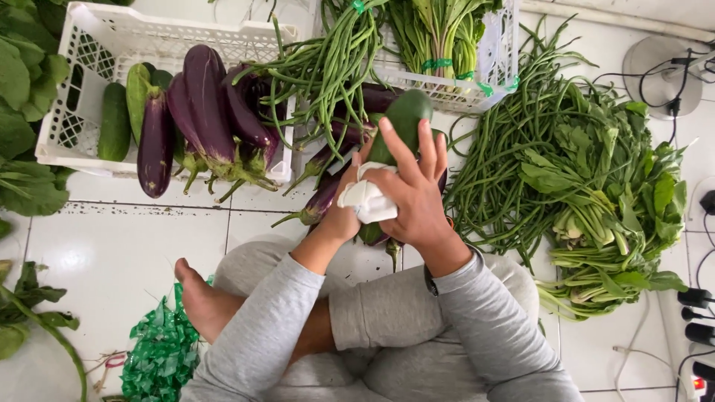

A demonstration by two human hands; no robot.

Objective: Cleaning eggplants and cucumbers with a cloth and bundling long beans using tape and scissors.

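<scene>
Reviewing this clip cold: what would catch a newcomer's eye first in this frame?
At centre, the right hand and left hand hold a green cucumber with a white cloth pressed against it. Just left, glossy purple eggplants spill out of a white plastic crate onto the tiled floor. On the right lies a big heap of long green beans and leafy greens.

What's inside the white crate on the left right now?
The white crate holds dark green cucumbers at its left and long purple eggplants hanging over its front rim. Long beans drape across its right corner. The crate's bottom under the vegetables is hidden.
</scene>
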